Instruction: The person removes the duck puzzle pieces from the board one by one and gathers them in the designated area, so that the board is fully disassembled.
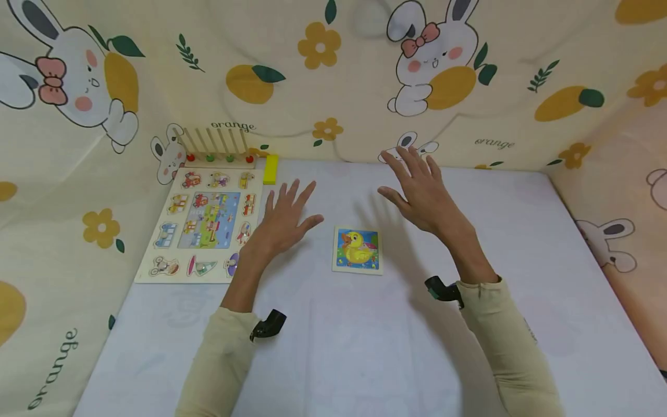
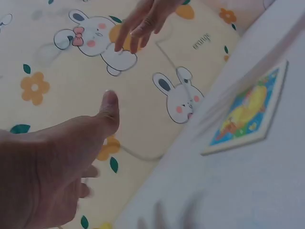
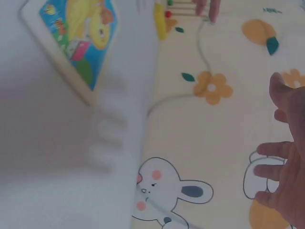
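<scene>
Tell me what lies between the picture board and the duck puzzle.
In the head view, the left hand extends between picture board and duck puzzle, over bare white tabletop.

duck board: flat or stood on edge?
Flat, face up: the duck board lies on the white table, its picture fully visible from above in the head view.

Pale khaki sleeves end at the wrists, with a small, angular black device at each cuff.
</scene>
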Demonstrator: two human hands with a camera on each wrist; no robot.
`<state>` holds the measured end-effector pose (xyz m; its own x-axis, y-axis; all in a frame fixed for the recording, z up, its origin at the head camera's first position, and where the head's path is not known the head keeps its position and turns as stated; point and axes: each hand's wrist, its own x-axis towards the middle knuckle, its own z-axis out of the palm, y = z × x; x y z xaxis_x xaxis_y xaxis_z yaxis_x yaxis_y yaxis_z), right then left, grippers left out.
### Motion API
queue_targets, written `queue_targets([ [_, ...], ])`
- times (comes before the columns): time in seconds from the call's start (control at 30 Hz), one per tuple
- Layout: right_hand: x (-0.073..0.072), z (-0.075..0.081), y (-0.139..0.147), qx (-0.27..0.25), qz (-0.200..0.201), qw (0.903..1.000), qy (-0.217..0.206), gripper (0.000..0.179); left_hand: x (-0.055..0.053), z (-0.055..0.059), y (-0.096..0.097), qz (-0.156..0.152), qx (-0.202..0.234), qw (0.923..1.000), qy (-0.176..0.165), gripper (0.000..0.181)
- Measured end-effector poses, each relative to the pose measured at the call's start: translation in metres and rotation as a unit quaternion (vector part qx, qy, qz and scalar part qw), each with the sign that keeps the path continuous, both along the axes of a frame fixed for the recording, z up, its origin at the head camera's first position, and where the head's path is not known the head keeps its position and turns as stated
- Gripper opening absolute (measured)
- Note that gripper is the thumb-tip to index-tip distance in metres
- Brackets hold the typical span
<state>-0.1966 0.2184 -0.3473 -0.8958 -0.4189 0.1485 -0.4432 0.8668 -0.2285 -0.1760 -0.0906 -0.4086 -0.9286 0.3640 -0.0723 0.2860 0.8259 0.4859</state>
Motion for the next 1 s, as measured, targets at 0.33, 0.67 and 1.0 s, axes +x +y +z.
queue_targets([
  [0.33,0.006,-0.031,-0.028,0.005,0.136,0.9894,-0.050,0.046,0.002,-0.029,0.011,-0.094,-0.018,0.9948,-0.035,0.079],
  [0.67,0.013,-0.077,-0.056,-0.004,0.144,0.9865,-0.077,0.027,0.009,-0.038,0.025,-0.113,-0.047,0.9902,-0.067,0.097],
  [1.0,0.020,-0.084,-0.068,0.030,0.084,0.9924,-0.085,0.024,0.014,-0.044,0.041,-0.084,-0.099,0.9884,-0.080,0.105],
])
